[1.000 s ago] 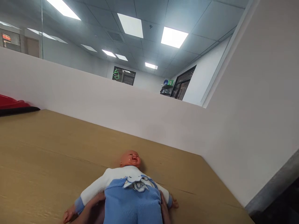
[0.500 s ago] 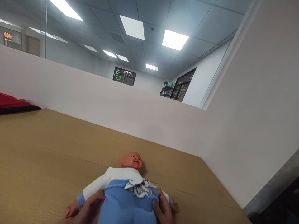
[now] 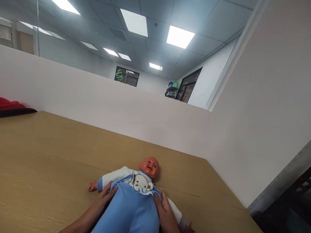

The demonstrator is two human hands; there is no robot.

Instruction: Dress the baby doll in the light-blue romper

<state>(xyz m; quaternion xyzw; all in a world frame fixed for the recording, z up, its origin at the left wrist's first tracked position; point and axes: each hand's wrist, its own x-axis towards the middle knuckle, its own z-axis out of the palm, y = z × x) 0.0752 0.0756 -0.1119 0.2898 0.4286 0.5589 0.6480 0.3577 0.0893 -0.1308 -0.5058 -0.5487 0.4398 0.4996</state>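
Two hands press against a baby doll [image 3: 136,197] that lies on its back on the tan wooden surface [image 3: 48,155]. On one flank, the left hand [image 3: 107,195] lies flat with its fingers spread along the blue outfit, just below the doll's white sleeve; this grip is open, laid on the cloth rather than closed round it. On the other flank, the right hand [image 3: 164,208] rests with its fingers along the seam of the blue fabric; I cannot tell whether it pinches the cloth. Between the two hands sits the doll's body, and just beyond them an elephant bib [image 3: 141,184] under the doll's chin. Well away from the left hand, a red and black object [image 3: 12,108] lies against the white partition [image 3: 97,106].
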